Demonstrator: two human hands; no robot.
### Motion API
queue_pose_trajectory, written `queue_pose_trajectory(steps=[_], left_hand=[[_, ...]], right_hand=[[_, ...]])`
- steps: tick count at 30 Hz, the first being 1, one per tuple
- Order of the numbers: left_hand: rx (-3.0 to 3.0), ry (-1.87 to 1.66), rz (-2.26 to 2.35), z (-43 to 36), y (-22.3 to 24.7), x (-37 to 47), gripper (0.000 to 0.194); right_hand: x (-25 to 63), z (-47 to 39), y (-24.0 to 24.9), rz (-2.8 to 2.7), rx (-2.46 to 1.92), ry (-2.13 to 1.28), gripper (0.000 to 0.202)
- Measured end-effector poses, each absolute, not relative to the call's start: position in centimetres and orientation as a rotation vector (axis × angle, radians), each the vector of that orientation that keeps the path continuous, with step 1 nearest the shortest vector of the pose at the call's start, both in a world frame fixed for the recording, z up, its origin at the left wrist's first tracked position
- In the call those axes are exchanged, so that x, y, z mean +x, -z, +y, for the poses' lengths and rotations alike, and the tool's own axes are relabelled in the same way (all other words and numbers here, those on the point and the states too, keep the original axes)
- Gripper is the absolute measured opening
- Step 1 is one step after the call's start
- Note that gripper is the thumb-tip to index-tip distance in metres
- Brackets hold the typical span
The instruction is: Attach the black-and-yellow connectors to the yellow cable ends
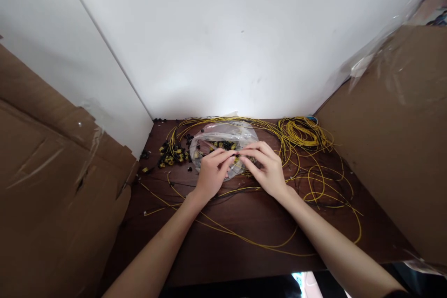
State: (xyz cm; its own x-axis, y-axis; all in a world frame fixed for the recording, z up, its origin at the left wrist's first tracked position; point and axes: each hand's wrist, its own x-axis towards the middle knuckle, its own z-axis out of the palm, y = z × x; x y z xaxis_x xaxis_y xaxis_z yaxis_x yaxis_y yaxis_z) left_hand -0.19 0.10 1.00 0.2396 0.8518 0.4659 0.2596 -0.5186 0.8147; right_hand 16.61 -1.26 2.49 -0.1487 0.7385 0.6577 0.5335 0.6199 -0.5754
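Note:
My left hand point(212, 172) and my right hand point(267, 167) meet fingertip to fingertip above the middle of the table. Both are closed in a pinch on a small black part point(236, 154), mostly hidden by the fingers. Just beyond and beneath them lies a clear plastic bag point(226, 131) with several small yellow-and-black connectors point(221, 145) in it. Yellow and black wires run under my hands; whether one joins the pinched part, I cannot tell.
A pile of yellow-and-black connectors point(174, 154) lies left of the bag. At the back right is a coiled bundle of yellow wires point(302, 132). Loose yellow wires point(244, 238) cross the dark brown table point(223, 265). Cardboard point(391, 139) stands on both sides, a white wall point(223, 46) behind.

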Motion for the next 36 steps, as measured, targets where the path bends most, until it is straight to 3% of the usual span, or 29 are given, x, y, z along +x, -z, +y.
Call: queue_pose_trajectory(steps=[8, 18, 28, 36], left_hand=[[1.991, -1.241, 0.996, 0.1, -0.7, -0.2, 0.022], [1.854, -1.292, 0.983, 0.1, -1.7, -0.1, 0.022], [1.91, -1.264, 0.979, 0.1, -1.0, -0.2, 0.023], [2.033, -1.252, 0.987, 0.1, -0.9, -0.2, 0.021]], right_hand=[[16.1, -1.6, -2.5, -1.832, -1.037, -0.359, 0.01], [17.3, -0.4, -2.5, -1.448, -1.211, -0.404, 0.01], [16.3, -1.4, -2.6, -1.799, -1.021, -0.424, 0.015], [16.2, -1.4, -2.5, -1.761, -1.06, -0.447, 0.012]])
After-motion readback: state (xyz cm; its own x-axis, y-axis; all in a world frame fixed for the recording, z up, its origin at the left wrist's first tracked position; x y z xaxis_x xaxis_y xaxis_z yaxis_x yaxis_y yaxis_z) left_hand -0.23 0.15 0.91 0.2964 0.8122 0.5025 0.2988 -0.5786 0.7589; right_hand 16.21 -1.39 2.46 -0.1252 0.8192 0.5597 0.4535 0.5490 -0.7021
